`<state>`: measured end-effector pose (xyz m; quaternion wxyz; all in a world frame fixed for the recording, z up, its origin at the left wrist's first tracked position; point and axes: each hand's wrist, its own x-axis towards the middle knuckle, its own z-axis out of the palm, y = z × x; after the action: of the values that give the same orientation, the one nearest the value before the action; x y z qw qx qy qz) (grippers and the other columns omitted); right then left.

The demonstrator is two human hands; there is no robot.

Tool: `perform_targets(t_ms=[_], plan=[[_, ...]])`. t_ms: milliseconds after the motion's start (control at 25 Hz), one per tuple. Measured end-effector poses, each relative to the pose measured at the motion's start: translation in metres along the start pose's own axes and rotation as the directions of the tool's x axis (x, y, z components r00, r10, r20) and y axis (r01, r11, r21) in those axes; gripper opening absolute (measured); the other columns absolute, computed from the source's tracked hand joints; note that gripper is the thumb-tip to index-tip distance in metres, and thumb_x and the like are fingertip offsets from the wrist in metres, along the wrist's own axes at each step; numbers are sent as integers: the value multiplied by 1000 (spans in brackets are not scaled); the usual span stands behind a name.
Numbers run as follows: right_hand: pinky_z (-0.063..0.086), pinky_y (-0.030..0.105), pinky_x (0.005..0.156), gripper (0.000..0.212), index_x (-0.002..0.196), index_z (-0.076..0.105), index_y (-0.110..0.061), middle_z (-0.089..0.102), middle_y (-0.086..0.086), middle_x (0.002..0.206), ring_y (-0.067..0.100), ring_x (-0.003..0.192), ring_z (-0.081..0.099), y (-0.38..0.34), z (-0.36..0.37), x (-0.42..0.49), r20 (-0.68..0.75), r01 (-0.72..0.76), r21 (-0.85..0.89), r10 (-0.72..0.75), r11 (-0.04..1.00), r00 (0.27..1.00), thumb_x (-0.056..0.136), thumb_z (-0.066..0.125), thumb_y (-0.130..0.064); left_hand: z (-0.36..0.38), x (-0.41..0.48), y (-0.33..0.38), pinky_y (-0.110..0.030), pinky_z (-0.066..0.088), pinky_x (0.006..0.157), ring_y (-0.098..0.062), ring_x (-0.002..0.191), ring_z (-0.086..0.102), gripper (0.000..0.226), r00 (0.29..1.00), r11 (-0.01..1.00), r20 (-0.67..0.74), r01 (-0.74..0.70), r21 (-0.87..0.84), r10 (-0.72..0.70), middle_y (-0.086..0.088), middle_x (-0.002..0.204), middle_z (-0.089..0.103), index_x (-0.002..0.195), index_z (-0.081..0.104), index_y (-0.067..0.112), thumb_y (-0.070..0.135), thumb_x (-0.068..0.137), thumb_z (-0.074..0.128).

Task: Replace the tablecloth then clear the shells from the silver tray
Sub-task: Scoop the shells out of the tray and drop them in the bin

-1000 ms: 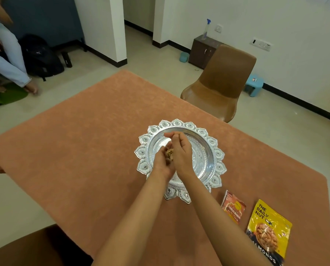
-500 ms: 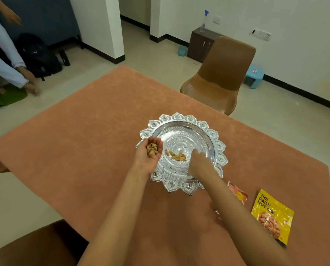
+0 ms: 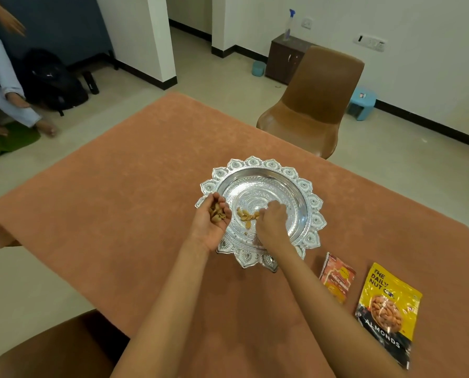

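Note:
An ornate silver tray (image 3: 307, 203) with a scalloped rim stands in the middle of the table on an orange-brown tablecloth (image 3: 113, 214). Several tan shells (image 3: 245, 215) lie in the tray's bowl. My left hand (image 3: 214, 222) is cupped palm-up at the tray's left rim, holding a small heap of shells (image 3: 217, 211). My right hand (image 3: 273, 225) reaches down into the bowl, its fingertips at the loose shells; whether they pinch one is hidden.
A small orange snack packet (image 3: 337, 279) and a yellow almonds bag (image 3: 388, 309) lie right of the tray. A brown chair (image 3: 315, 105) stands at the far edge, another chair (image 3: 53, 347) at the near left. A person (image 3: 4, 77) sits on the floor, far left.
My hands were together over the tray, then parted. The left now holds shells at the left rim; the right has dropped into the bowl and moved toward the loose shells.

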<state>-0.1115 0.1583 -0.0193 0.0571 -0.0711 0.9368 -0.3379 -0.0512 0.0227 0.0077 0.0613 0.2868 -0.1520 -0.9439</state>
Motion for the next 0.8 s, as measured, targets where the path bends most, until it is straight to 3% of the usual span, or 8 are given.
perform_targets(t_ms=[80,200,360,520,640,760,800], plan=[[40,38,78,20,106,47,8,44,21,108,25,90,39,-5,13,1,46,159,-7,-158,987,986,96,42,-9,1,0,-1,-17,48,48,-6,51,54,27,1000,1000,9,-8,-24,8,1,66,58,77,57,12,19,99,45],[36,32,64,30,106,48,4,47,17,103,22,81,41,-12,22,5,117,402,-130,-388,906,914,96,48,-24,1,0,-4,-16,48,47,-6,53,55,27,1000,999,-2,-20,-30,20,-1,68,58,77,56,12,20,99,45],[25,24,44,39,108,49,-10,51,6,95,23,65,54,-17,18,17,248,586,-431,-535,686,808,96,35,-45,0,2,-5,-17,49,49,-7,54,57,26,999,999,-15,-44,-25,44,-1,67,60,78,57,12,22,99,46],[12,12,41,26,87,53,-9,53,8,68,22,32,37,-14,17,27,335,695,-413,-612,589,717,91,60,-34,0,4,-6,-20,52,53,-10,61,59,28,998,998,-45,-56,-34,54,-3,72,61,80,59,10,25,99,45],[19,19,38,29,92,53,-6,57,10,76,23,39,41,-14,22,27,327,664,-475,-585,577,742,98,47,-34,2,4,-6,-22,54,61,-12,70,59,32,996,997,-61,-61,-48,58,-4,76,62,83,60,9,27,101,41],[31,28,43,29,109,48,-3,56,11,97,30,66,60,-27,15,15,338,566,-573,-459,593,822,102,35,-27,5,6,-7,-26,49,81,-15,80,60,34,996,996,-64,-65,-58,61,-6,84,63,88,61,8,27,102,37],[37,30,50,27,111,48,0,55,12,100,31,76,62,-32,10,12,337,524,-559,-402,642,852,101,36,-22,6,7,-9,-27,48,85,-15,83,60,35,996,997,-69,-64,-53,61,-5,86,63,89,62,8,27,102,36]])
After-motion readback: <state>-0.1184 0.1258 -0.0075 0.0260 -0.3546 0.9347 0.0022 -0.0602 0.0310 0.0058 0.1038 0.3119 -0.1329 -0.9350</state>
